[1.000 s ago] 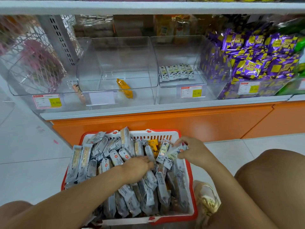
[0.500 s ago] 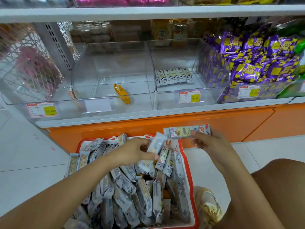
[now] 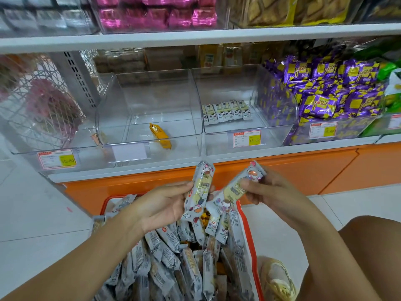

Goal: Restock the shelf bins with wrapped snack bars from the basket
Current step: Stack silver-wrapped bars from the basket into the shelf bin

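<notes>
My left hand (image 3: 167, 205) grips one white wrapped snack bar (image 3: 199, 190), held nearly upright above the basket. My right hand (image 3: 271, 192) pinches a second white bar (image 3: 235, 187), tilted up to the right. The two bars almost meet at their lower ends. Below them the red basket (image 3: 247, 231) is full of several wrapped bars (image 3: 173, 268). On the shelf, one clear bin (image 3: 225, 94) holds a short row of matching white bars (image 3: 226, 110). The clear bin to its left (image 3: 149, 101) holds a single orange bar (image 3: 160, 135).
A bin of purple and yellow packets (image 3: 325, 92) stands at the right. Price tags (image 3: 247, 139) hang on the bin fronts. The orange shelf base (image 3: 303, 170) runs behind the basket. My knee (image 3: 373, 242) and shoe (image 3: 277, 279) are at the right, on white floor tiles.
Both hands have come up out of the basket, each with a bar, and now hold them higher and closer to the shelf. The view has tilted up.
</notes>
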`<state>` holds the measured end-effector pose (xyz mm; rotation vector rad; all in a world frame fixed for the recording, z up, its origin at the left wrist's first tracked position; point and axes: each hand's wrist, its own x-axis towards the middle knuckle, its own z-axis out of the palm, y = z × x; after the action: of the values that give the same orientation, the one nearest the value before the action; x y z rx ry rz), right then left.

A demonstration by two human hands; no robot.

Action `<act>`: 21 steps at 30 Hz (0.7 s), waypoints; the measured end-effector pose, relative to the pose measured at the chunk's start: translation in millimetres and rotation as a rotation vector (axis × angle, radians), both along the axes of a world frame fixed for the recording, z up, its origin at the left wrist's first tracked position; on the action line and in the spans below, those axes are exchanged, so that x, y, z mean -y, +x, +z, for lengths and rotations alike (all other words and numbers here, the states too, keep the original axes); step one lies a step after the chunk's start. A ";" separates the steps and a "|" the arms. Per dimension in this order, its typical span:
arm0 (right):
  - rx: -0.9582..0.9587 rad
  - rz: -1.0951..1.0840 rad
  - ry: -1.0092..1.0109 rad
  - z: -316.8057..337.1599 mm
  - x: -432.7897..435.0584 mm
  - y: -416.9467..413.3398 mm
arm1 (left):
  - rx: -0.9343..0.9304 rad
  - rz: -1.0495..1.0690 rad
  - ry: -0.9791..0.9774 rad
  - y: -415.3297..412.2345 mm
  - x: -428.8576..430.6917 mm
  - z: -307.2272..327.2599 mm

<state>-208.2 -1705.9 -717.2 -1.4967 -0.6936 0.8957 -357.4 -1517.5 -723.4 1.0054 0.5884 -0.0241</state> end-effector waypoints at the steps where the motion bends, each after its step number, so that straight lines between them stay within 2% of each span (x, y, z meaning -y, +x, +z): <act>1: 0.010 0.031 -0.017 4.1 -2.2 0.3 | -0.004 0.019 0.012 1.4 0.5 -1.5; 5: 0.111 0.131 -0.058 14.6 -15.5 -4.6 | -0.028 0.027 -0.034 2.9 -0.6 -0.6; 11: 0.075 -0.044 -0.029 15.7 -31.7 -7.8 | -0.001 -0.029 -0.060 -0.8 -4.2 4.5; 15: 0.099 -0.057 0.004 17.0 -31.7 -6.5 | -0.065 -0.092 0.044 -1.1 -15.3 -3.3; 18: 0.199 0.030 -0.038 26.9 -33.2 -4.4 | -0.098 -0.159 0.090 -4.5 -20.3 -6.3; 21: 0.370 0.149 -0.194 40.1 -45.5 -1.8 | -0.116 -0.187 0.155 -7.6 -14.4 -1.8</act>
<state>-210.0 -1660.4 -677.0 -1.8274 -1.0221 0.8224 -364.9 -1503.1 -725.2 1.2136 0.6068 -0.2060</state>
